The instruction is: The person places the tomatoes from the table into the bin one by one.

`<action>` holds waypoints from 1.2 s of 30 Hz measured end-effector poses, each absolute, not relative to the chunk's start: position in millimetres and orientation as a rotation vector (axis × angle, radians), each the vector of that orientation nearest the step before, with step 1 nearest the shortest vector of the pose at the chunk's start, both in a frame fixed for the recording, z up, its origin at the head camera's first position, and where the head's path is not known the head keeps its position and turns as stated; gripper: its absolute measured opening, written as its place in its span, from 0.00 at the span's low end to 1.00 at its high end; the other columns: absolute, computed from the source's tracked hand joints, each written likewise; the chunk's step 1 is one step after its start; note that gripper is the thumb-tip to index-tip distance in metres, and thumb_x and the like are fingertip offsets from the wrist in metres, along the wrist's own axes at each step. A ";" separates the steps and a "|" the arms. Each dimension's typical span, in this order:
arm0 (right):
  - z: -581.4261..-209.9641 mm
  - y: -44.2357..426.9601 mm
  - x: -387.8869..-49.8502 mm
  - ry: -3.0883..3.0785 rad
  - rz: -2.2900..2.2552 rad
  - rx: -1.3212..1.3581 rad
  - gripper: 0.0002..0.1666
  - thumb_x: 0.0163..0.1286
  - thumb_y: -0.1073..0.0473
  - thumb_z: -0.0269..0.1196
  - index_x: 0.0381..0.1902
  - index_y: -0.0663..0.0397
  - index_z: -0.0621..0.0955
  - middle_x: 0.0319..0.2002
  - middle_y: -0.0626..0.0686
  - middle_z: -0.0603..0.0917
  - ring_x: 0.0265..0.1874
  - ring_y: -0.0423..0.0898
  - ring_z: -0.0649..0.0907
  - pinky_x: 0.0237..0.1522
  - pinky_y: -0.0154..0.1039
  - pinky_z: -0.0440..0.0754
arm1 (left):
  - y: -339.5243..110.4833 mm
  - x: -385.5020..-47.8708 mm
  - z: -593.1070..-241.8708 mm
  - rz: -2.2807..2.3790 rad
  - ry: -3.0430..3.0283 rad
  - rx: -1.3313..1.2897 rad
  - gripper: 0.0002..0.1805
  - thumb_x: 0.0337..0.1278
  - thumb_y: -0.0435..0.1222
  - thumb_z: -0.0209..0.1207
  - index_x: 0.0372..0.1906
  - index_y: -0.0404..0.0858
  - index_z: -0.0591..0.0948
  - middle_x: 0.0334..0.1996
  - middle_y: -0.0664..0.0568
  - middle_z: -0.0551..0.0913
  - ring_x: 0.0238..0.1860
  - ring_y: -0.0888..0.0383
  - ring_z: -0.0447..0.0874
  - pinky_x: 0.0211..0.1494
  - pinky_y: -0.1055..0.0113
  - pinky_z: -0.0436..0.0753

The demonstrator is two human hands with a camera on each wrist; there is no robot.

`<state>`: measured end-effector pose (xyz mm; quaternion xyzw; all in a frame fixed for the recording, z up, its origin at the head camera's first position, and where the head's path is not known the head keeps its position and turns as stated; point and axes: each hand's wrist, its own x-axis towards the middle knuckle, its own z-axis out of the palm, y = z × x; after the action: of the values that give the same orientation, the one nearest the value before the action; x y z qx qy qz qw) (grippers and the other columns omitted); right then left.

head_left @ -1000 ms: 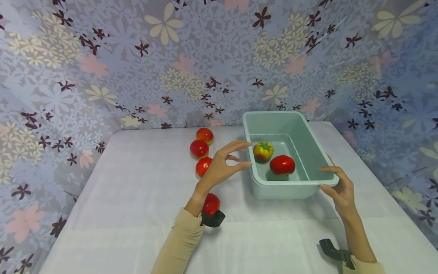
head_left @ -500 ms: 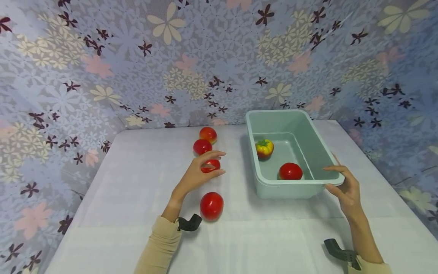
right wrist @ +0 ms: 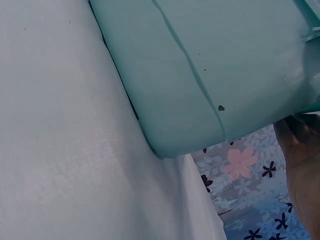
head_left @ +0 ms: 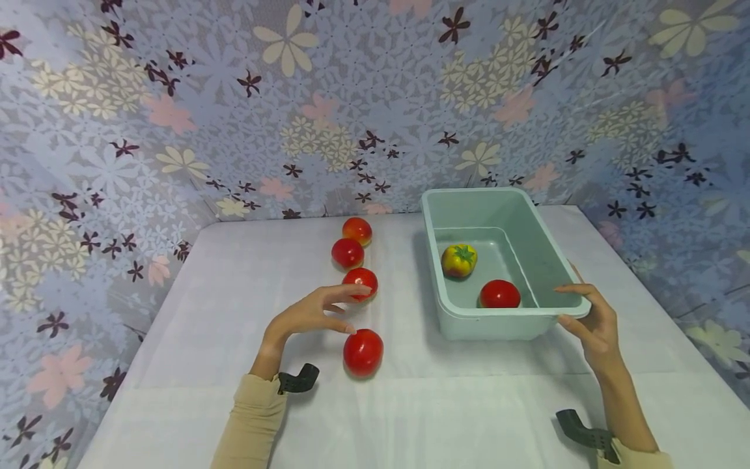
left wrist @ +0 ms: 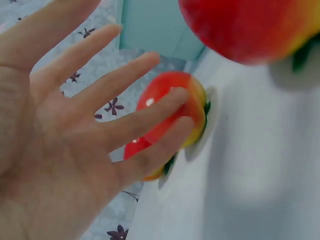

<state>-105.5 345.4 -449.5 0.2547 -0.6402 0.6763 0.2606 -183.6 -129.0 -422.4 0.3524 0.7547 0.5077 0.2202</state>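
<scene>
My left hand [head_left: 307, 314] hovers over the table with its fingers spread and nothing held, close to a red tomato [head_left: 363, 354] at the front of a loose row. Its fingertips overlap a second red tomato [head_left: 362, 281] just behind. In the left wrist view the palm and extended fingers stand apart, with a near tomato [left wrist: 250, 27] at the upper right. On the right, my right hand [head_left: 592, 329] grips the front right corner of a pale green plastic bin [head_left: 510, 312]. Inside the bin lie a yellow-red tomato [head_left: 459, 260] with a green calyx and a red tomato [head_left: 500, 294].
Two more tomatoes, one red [head_left: 348, 253] and one orange-red [head_left: 357, 231], sit at the back of the row. A white cloth covers the table [head_left: 246, 260]. Flower-patterned walls [head_left: 375, 98] stand behind and at both sides.
My left hand has moved left and toward me, away from the bin's left rim, its fingers parting. In the bin, the red tomato has shifted slightly and the yellow-red one has rolled. My right hand keeps its grip.
</scene>
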 end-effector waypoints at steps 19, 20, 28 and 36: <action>-450.0 344.3 -105.0 -1.741 1.838 0.651 0.23 0.50 0.85 0.52 0.48 0.86 0.71 0.51 0.56 0.80 0.55 0.49 0.73 0.49 0.27 0.78 | -123.3 -179.9 -433.3 1.180 1.914 0.999 0.39 0.50 0.31 0.69 0.69 0.35 0.69 0.68 0.43 0.71 0.66 0.44 0.72 0.63 0.57 0.78; -449.9 344.5 -105.2 -1.743 1.836 0.652 0.23 0.50 0.85 0.52 0.48 0.86 0.71 0.51 0.56 0.80 0.55 0.49 0.73 0.49 0.27 0.78 | -122.6 -179.5 -432.8 1.173 1.902 1.001 0.38 0.50 0.31 0.69 0.69 0.35 0.69 0.68 0.43 0.72 0.66 0.46 0.72 0.63 0.58 0.78; -449.1 345.3 -107.2 -1.732 1.824 0.695 0.23 0.49 0.87 0.51 0.47 0.86 0.71 0.51 0.56 0.81 0.55 0.49 0.74 0.50 0.27 0.79 | -118.7 -177.6 -431.0 1.116 1.854 0.950 0.33 0.46 0.29 0.71 0.63 0.39 0.77 0.59 0.53 0.81 0.58 0.60 0.77 0.59 0.61 0.81; -449.5 345.3 -106.1 -1.755 1.810 0.673 0.23 0.50 0.85 0.52 0.48 0.85 0.72 0.52 0.56 0.80 0.56 0.49 0.73 0.49 0.25 0.78 | -119.9 -175.3 -426.0 1.134 1.876 0.954 0.32 0.45 0.30 0.72 0.62 0.40 0.79 0.57 0.54 0.83 0.56 0.59 0.79 0.57 0.61 0.82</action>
<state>-106.1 345.3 -449.5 0.2488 -0.6490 0.6691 0.2630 -175.3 -119.9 -426.0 0.3712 0.7300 0.4413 0.3668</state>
